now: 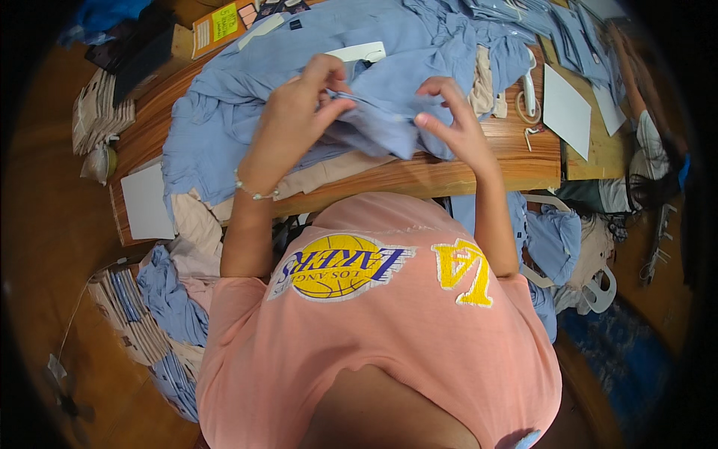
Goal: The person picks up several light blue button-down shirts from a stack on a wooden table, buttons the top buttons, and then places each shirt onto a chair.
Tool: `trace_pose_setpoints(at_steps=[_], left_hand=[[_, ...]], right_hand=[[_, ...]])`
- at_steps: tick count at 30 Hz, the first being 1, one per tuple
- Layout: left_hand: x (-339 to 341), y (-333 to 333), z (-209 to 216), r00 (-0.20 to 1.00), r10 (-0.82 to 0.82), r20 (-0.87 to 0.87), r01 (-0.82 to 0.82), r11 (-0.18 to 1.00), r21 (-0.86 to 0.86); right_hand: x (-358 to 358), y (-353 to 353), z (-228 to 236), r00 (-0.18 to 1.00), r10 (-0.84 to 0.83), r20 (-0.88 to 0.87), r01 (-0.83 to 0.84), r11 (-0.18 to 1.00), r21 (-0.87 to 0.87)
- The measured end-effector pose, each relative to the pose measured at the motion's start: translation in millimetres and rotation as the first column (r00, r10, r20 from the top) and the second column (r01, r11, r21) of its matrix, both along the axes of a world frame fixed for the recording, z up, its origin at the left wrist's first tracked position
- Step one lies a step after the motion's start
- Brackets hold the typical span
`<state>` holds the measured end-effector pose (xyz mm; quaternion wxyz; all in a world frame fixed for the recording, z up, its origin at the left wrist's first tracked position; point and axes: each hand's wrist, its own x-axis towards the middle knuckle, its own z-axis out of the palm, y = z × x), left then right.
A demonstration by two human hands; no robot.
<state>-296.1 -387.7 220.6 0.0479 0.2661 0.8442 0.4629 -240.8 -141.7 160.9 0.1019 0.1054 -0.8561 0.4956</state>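
Observation:
A light blue garment (374,131) lies rumpled on the wooden table in front of me, part of its edge lifted. My left hand (303,112), with a beaded bracelet at the wrist, pinches that lifted edge between thumb and fingers. My right hand (460,127) is at the other end of the edge, its thumb and forefinger apart; the thumb tip is against or just beside the cloth. A white hang tag (361,52) lies on the blue cloth beyond my hands. More blue clothing (217,112) spreads to the left, with beige cloth (336,168) beneath.
White cards (567,112) lie at right, beside a slim white tool (529,86). Bagged blue garments (516,15) fill the back right. Folded stacks (123,310) stand low left; garments (553,239) hang low right. A co-worker's arm (628,71) shows at far right.

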Motion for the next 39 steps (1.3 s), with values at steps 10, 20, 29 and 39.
trace_pose_setpoints(at_steps=[10,20,29,39], left_hand=[[-18.0,-62.5,-105.5,0.802,0.489,-0.343,-0.52,0.854,0.001],[24.9,13.2,-170.0,0.637,0.279,0.718,-0.489,0.867,0.097],[-14.3,41.1,-163.4,0.516,0.195,0.834,-0.856,0.163,0.491],[116.8,28.5,-74.5,0.62,-0.207,0.757,-0.698,0.296,0.652]], right_hand=[[13.7,88.8,-126.9,0.839,-0.352,0.415,0.239,0.923,0.3],[-1.2,106.9,-88.7,0.827,0.046,0.56,0.429,0.591,-0.683],[68.4,135.8,26.6,0.986,0.139,-0.094,-0.131,0.295,-0.947],[304.5,118.7,56.4,0.902,0.021,-0.432,-0.432,0.099,-0.896]])
